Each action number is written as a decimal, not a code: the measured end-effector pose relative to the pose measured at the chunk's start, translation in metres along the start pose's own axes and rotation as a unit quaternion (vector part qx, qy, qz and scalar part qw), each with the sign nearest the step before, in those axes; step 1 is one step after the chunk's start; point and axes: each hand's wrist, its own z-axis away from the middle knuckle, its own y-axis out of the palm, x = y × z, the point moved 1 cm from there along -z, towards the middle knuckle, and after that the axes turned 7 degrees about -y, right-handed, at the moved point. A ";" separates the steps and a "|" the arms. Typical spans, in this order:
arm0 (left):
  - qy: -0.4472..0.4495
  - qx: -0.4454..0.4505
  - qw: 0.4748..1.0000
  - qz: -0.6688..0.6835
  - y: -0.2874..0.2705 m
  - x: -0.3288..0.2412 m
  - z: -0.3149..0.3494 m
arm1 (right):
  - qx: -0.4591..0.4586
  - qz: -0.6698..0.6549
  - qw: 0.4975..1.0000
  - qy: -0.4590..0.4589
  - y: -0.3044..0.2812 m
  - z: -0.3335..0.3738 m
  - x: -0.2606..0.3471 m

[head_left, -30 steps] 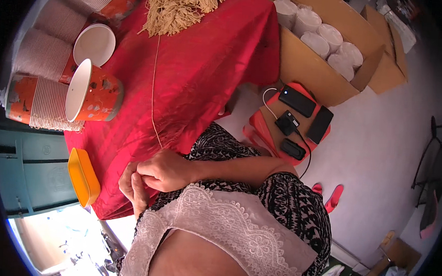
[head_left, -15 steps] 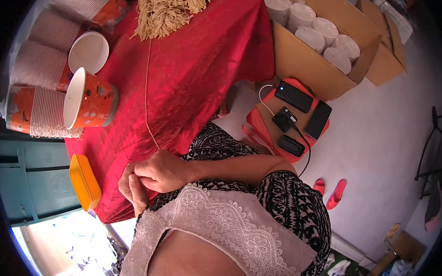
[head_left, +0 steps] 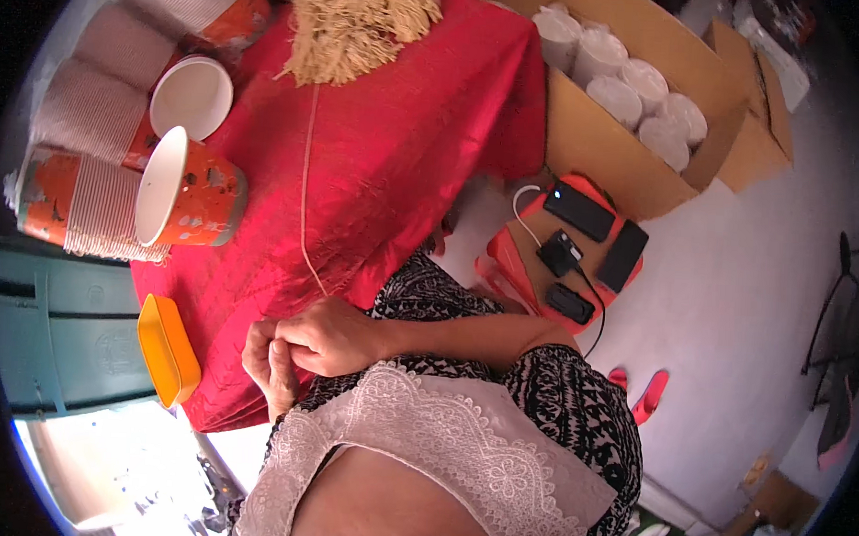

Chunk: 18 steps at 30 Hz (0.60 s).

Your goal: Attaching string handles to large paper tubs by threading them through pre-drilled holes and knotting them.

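Observation:
My right hand (head_left: pixel 335 337) is closed, knuckles up, over the lap by the table's front edge. A single beige cord (head_left: pixel 307 181) runs from a heap of beige cords (head_left: pixel 359 25) at the far side of the red-covered table (head_left: pixel 397 123) to this hand and vanishes behind it. Against its fingertips rests my left hand (head_left: pixel 270 365), its fingers bent and pressed together. What lies between the fingers is hidden.
At left stand an orange paper tub (head_left: pixel 198 200), another tub lying open (head_left: pixel 192 98) and wrapped stacks. A yellow tray (head_left: pixel 169 352) sits at the table's edge. Right are a carton (head_left: pixel 626 166) of white-wrapped stacks and a red stool (head_left: pixel 502 262) bearing a phone (head_left: pixel 581 209) and cables.
The view has shifted slightly, so the table and carton appear further right. Both hands stay together with small finger movements, and the cord still runs to them.

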 end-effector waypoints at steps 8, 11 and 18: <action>-0.006 -0.023 0.999 -0.032 0.000 -0.029 -0.013 | 0.040 0.074 0.995 -0.062 -0.017 -0.031 0.008; 0.008 -0.044 0.996 -0.074 -0.008 -0.047 -0.019 | 0.063 0.097 0.991 -0.061 -0.019 -0.053 0.022; -0.084 -0.058 0.993 0.051 -0.030 -0.082 -0.049 | 0.070 0.083 0.994 0.004 -0.017 -0.109 0.038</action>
